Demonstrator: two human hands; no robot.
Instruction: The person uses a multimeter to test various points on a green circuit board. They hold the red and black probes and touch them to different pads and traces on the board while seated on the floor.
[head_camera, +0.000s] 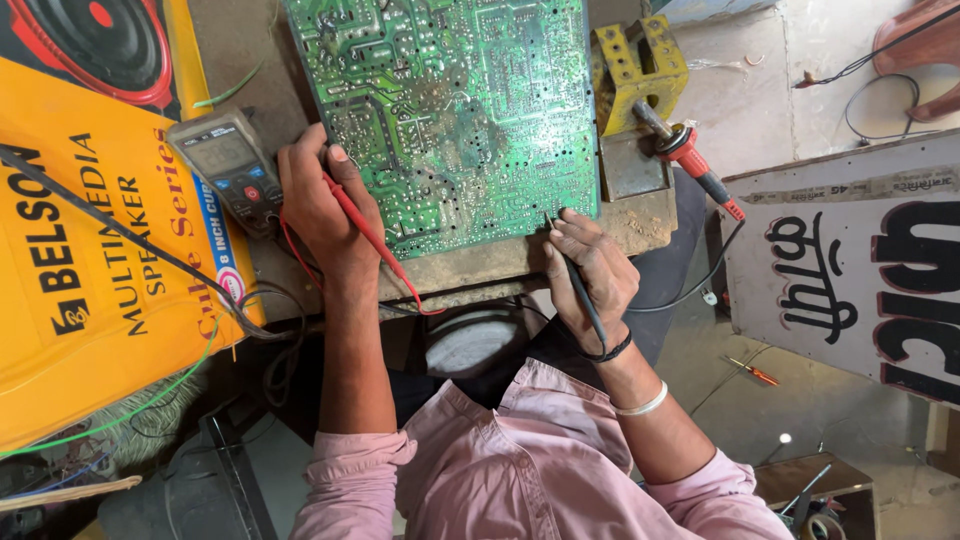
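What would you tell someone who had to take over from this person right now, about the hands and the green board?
Left hand: holds the red probe, tip on the left part of the green circuit board.
Right hand: holds the black probe, tip at the board's lower right edge.
Board: lies solder side up on the worn bench.
Multimeter: sits left of the left hand; its screen is too small to make out.
Soldering iron: rests in the yellow stand, right of the board, untouched.
Done: both probes placed.
Left: cannot tell from this view.

A circuit board lies between a multimeter at left and a soldering iron at right.
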